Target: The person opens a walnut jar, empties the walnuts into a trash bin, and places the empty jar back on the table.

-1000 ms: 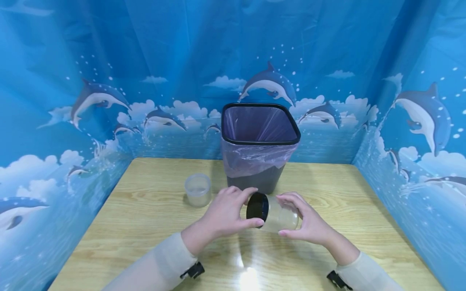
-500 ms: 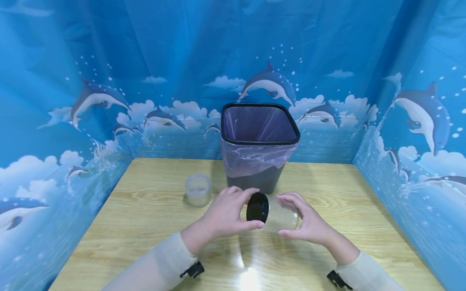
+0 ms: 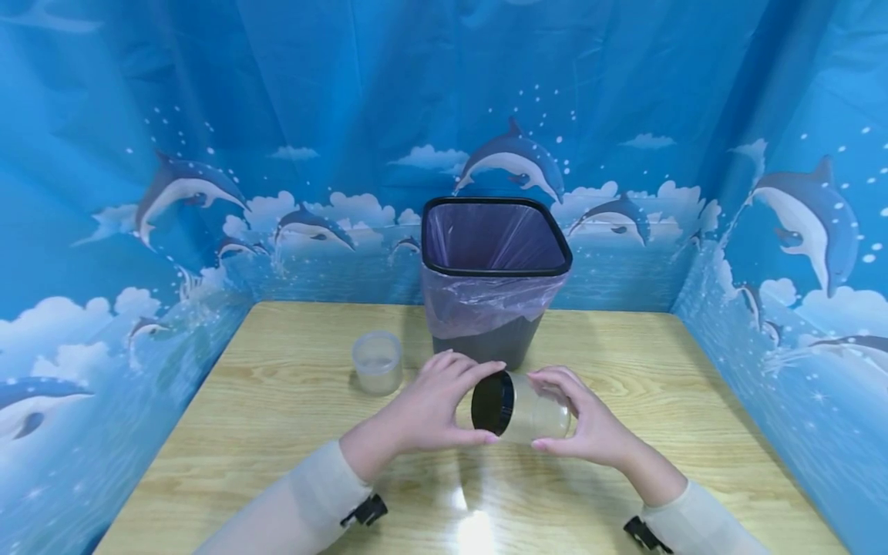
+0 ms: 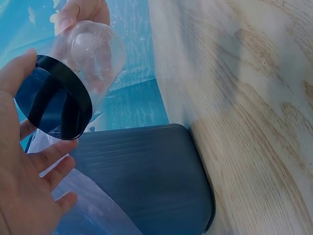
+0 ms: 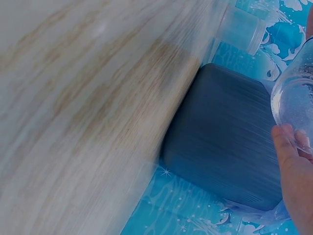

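Note:
A clear jar (image 3: 537, 412) with a black screw lid (image 3: 492, 404) is held on its side above the table, lid toward the left. My right hand (image 3: 586, 424) grips the jar near its base, thumb below and fingers above. At the lid's rim is my left hand (image 3: 433, 412), its thumb and forefinger spread around the edge. In the left wrist view, the left thumb and a finger touch the lid (image 4: 55, 100) on opposite sides, while the other fingers stand away from it. The jar (image 5: 296, 98) looks see-through in the right wrist view, with nothing solid visible inside.
Behind the hands stands a dark bin (image 3: 486, 339) with a purple liner and black rim. A small translucent plastic cup (image 3: 378, 366) sits left of the bin. Blue dolphin-print curtains (image 3: 347, 100) surround the wooden table (image 3: 277, 385) at the back and sides.
My left hand has turned a little around the lid: its forefinger reaches farther right along the top and its thumb sits slightly lower. The right hand and jar stay almost still.

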The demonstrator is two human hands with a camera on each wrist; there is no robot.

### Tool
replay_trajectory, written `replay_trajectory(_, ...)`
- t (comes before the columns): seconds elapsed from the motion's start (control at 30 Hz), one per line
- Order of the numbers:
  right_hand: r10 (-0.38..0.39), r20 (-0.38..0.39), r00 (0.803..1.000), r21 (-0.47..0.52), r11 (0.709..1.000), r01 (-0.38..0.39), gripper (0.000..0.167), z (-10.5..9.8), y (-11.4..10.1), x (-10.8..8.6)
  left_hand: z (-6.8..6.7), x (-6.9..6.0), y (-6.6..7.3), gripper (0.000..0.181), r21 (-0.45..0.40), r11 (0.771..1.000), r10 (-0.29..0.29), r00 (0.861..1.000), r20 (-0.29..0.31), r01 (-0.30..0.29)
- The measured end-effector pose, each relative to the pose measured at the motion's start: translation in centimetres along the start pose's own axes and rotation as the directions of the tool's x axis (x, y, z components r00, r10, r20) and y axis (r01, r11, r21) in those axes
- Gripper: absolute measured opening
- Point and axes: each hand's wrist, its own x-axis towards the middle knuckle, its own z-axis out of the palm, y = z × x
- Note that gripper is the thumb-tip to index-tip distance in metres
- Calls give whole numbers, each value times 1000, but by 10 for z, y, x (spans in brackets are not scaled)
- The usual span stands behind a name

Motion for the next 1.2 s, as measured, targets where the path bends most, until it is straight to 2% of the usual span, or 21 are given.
replay_trajectory(0.33,-18,-3,1000,-7,1000,18,85,1,2,0,-3,0,-1,91,4,996,94,995,-28,-94)
replay_trajectory(0.7,-28,0,1000,-6,1000,28,83,1,5,1,-4,1,0,86,-9,990,141,990,-20,-142)
replay_trajectory(0.97,-27,-15,1000,-14,1000,27,89,1,2,2,-3,0,3,96,-68,993,94,996,-8,-94)
replay_trajectory(1.07,-18,-13,1000,-14,1000,18,89,1,2,1,-1,-1,4,96,-67,997,47,999,-11,-48)
replay_trajectory(1.2,-2,-8,1000,-8,1000,2,87,0,2,1,-1,-2,6,95,-47,998,-46,999,14,47)
